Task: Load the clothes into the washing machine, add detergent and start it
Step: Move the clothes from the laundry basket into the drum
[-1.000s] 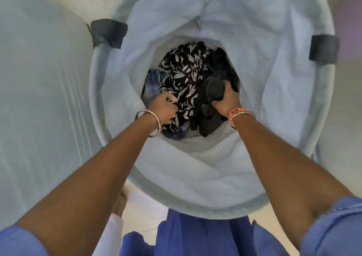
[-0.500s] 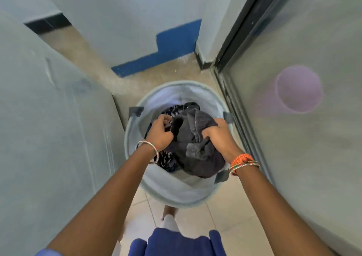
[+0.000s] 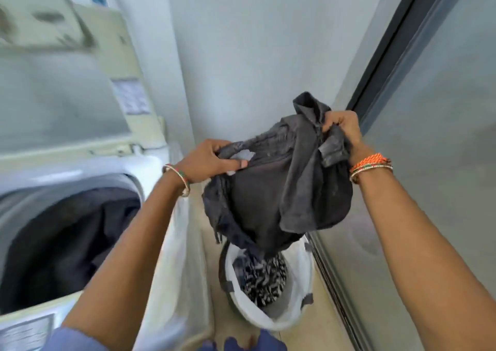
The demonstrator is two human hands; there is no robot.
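A: Count? 
B: I am seeing one dark garment (image 3: 279, 203), left hand (image 3: 206, 160) and right hand (image 3: 342, 127) gripping it above one basket (image 3: 295, 313).
A: Room? 
B: Washing machine (image 3: 112, 168) opening is lying open, left.

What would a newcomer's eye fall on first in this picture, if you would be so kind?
Most likely the dark grey garment, held up mid-frame above the white laundry basket, with the left hand gripping one edge and the right hand bunching the other. Next, the open top-loading washing machine at the left, lid raised, with dark clothes already in its drum. A black-and-white patterned garment remains in the basket.
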